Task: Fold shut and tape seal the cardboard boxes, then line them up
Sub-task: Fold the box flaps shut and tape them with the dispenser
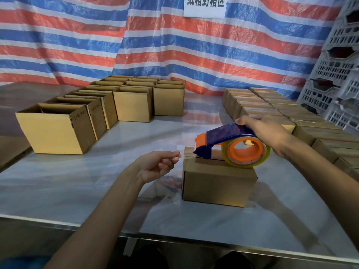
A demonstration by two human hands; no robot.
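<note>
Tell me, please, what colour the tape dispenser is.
The tape dispenser is dark blue with an orange tip and hub; the head view shows it best.

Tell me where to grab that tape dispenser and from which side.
Take the tape dispenser by its blue curved cover, from above and the right, as the right hand does: the roll fills the underside, and the cutter end points left over the box.

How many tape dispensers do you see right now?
1. The blue-and-orange tape dispenser sits on the closed cardboard box, gripped by the right hand. Others may be hidden out of view.
</note>
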